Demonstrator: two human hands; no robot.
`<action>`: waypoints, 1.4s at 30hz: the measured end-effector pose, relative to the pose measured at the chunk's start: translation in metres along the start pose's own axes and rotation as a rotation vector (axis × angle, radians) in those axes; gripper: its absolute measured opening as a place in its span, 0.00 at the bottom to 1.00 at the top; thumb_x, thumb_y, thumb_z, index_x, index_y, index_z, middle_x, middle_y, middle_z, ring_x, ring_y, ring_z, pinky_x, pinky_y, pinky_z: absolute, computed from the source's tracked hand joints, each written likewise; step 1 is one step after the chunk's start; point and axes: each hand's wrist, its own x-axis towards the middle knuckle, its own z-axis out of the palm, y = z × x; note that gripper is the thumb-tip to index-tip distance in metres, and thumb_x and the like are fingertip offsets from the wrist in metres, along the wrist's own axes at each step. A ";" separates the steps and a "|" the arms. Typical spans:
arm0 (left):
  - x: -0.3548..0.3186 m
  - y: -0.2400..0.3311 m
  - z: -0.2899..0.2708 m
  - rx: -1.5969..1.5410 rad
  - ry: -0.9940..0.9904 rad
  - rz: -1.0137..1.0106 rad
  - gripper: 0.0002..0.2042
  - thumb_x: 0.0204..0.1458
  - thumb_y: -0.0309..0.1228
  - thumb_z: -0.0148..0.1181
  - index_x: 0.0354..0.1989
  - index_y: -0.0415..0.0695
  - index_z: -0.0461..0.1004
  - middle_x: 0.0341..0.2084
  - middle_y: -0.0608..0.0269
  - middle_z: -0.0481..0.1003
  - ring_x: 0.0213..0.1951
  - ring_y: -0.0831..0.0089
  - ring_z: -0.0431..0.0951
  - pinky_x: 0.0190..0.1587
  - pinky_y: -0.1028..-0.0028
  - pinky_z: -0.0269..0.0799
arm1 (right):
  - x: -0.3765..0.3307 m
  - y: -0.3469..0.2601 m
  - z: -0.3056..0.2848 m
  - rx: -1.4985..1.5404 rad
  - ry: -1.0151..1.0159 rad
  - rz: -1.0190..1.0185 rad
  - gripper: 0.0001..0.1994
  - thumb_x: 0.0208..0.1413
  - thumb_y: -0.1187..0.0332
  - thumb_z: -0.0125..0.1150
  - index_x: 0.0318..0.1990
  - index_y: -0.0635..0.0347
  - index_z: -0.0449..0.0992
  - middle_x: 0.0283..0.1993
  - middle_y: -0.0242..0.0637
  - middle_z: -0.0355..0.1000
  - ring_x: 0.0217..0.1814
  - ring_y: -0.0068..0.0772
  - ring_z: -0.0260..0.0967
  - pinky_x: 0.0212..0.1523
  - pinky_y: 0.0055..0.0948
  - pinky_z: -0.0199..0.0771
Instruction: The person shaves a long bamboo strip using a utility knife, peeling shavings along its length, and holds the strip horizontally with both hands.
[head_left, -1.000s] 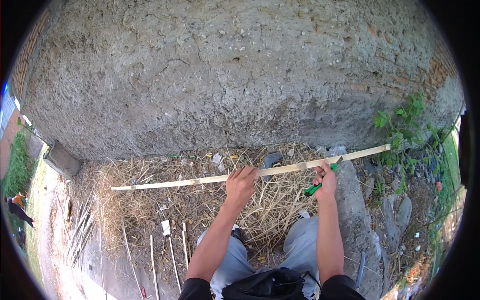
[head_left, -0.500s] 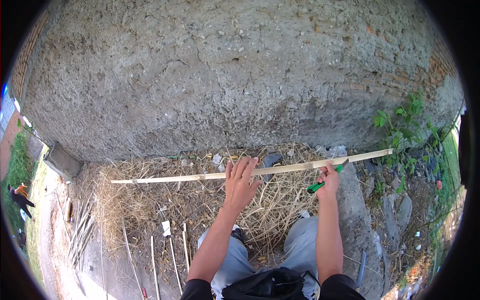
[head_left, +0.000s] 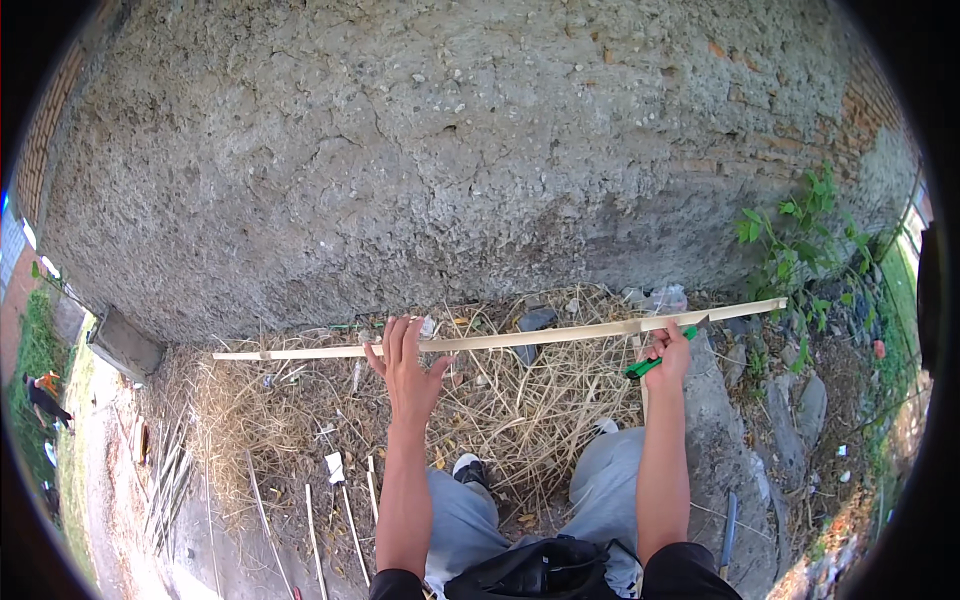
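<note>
Bamboo strip (head_left: 520, 338), long, pale and flat, touches open left hand (head_left: 405, 365); right hand (head_left: 668, 355) grips green-handled tool (head_left: 655, 362).

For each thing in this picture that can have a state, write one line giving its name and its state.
Long wooden strip: lifted, nearly level, above the straw.
Left hand: open, fingers spread, under the strip.
Right hand: closed on a green-handled tool, at the strip.
Straw pile: loose, spread at the wall's foot.
Plastered wall: cracked, brick exposed at right.
</note>
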 end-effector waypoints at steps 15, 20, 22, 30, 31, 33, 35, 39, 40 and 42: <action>0.001 -0.037 -0.013 0.063 -0.215 0.088 0.19 0.40 0.31 0.70 0.43 0.45 0.75 0.40 0.57 0.77 0.47 0.58 0.76 0.59 0.57 0.59 | 0.014 -0.015 -0.011 0.068 0.110 -0.024 0.10 0.62 0.62 0.54 0.29 0.54 0.69 0.21 0.24 0.61 0.14 0.16 0.49 0.14 0.21 0.50; -0.013 -0.028 -0.039 -0.064 -0.398 0.174 0.10 0.48 0.34 0.64 0.34 0.43 0.76 0.27 0.53 0.78 0.30 0.54 0.78 0.32 0.60 0.72 | 0.013 -0.024 -0.014 0.049 0.131 -0.030 0.11 0.61 0.60 0.57 0.30 0.54 0.70 0.21 0.25 0.60 0.14 0.16 0.49 0.14 0.22 0.50; -0.022 -0.029 -0.050 -0.079 -0.605 0.074 0.11 0.46 0.35 0.67 0.33 0.43 0.76 0.24 0.54 0.78 0.28 0.55 0.79 0.32 0.60 0.72 | 0.008 -0.027 -0.008 0.030 0.136 -0.035 0.11 0.60 0.59 0.58 0.30 0.55 0.70 0.22 0.25 0.61 0.14 0.16 0.49 0.14 0.22 0.50; -0.046 -0.012 -0.075 -0.387 -0.791 -0.082 0.14 0.53 0.40 0.63 0.29 0.39 0.75 0.17 0.62 0.74 0.19 0.76 0.70 0.25 0.70 0.65 | -0.024 -0.031 0.001 -0.210 -0.052 -0.342 0.10 0.56 0.66 0.61 0.40 0.63 0.75 0.28 0.31 0.71 0.18 0.14 0.56 0.17 0.20 0.55; -0.050 -0.005 -0.072 -0.408 -0.790 -0.113 0.15 0.55 0.41 0.61 0.29 0.38 0.76 0.15 0.64 0.72 0.19 0.79 0.66 0.24 0.72 0.63 | -0.029 -0.026 -0.003 -0.391 -0.053 -0.538 0.07 0.55 0.69 0.60 0.38 0.62 0.75 0.29 0.31 0.71 0.17 0.17 0.57 0.18 0.22 0.56; -0.061 0.002 -0.065 -0.494 -0.787 -0.150 0.18 0.60 0.42 0.55 0.29 0.36 0.76 0.13 0.66 0.69 0.18 0.82 0.63 0.21 0.73 0.60 | -0.055 -0.014 -0.003 -0.750 -0.094 -0.821 0.04 0.50 0.75 0.58 0.33 0.61 0.75 0.24 0.32 0.71 0.16 0.22 0.60 0.20 0.25 0.60; -0.067 0.019 -0.064 -0.476 -0.780 -0.187 0.19 0.61 0.41 0.53 0.28 0.36 0.76 0.13 0.66 0.69 0.18 0.82 0.63 0.21 0.73 0.60 | -0.126 -0.012 0.023 -1.043 -0.297 -0.767 0.04 0.47 0.72 0.59 0.31 0.62 0.75 0.18 0.35 0.70 0.16 0.30 0.66 0.20 0.31 0.64; -0.081 0.047 -0.051 -0.496 -0.653 -0.216 0.19 0.61 0.40 0.50 0.25 0.37 0.74 0.11 0.53 0.66 0.14 0.66 0.65 0.21 0.64 0.60 | -0.190 0.019 0.024 -1.514 -0.641 -0.839 0.11 0.45 0.62 0.62 0.30 0.60 0.75 0.18 0.46 0.72 0.21 0.51 0.73 0.24 0.45 0.71; -0.082 0.051 -0.050 -0.499 -0.655 -0.210 0.19 0.61 0.40 0.50 0.25 0.37 0.74 0.11 0.53 0.66 0.14 0.66 0.65 0.21 0.64 0.60 | -0.195 0.022 0.023 -1.514 -0.633 -0.842 0.11 0.45 0.62 0.62 0.30 0.60 0.75 0.18 0.46 0.72 0.21 0.51 0.73 0.24 0.45 0.71; -0.085 0.060 -0.049 -0.500 -0.584 -0.170 0.19 0.62 0.40 0.49 0.25 0.37 0.73 0.11 0.52 0.67 0.14 0.59 0.66 0.21 0.62 0.61 | -0.199 0.025 0.021 -1.621 -0.607 -0.756 0.11 0.44 0.60 0.64 0.29 0.59 0.77 0.19 0.48 0.73 0.22 0.55 0.73 0.27 0.49 0.72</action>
